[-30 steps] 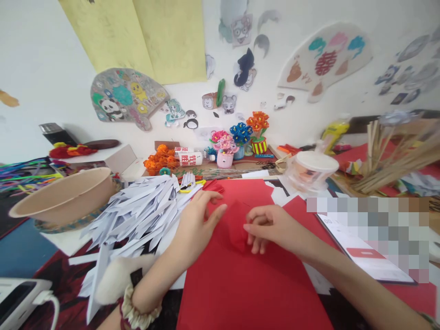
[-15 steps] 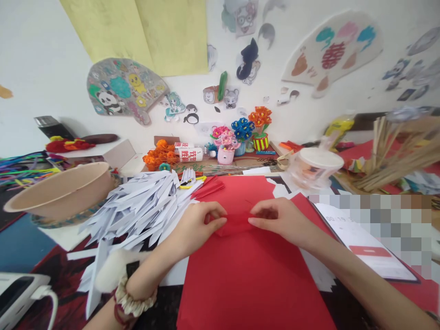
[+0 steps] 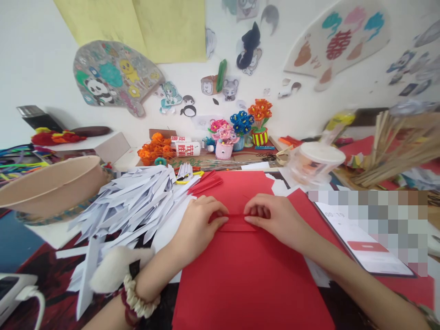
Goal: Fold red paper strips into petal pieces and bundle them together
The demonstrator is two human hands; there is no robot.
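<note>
- My left hand (image 3: 198,224) pinches the left end of the folded red paper (image 3: 237,223) between thumb and forefinger, with the other fingers curled close.
- My right hand (image 3: 277,219) pinches the right end the same way, fingertips pressed together and knuckles bent over the fold.
- The folded red paper is a narrow, flat strip with a sharp crease along its upper edge. It is the same bright red as what lies under it, so its outline is hard to trace.
- It lies on the large red sheet (image 3: 250,284), near the sheet's far edge, about mid-tabletop.
- Just left of my left hand is a heap of white paper strips (image 3: 137,201). A tan bowl (image 3: 51,183) stands beyond it by the tabletop's left edge.
</note>
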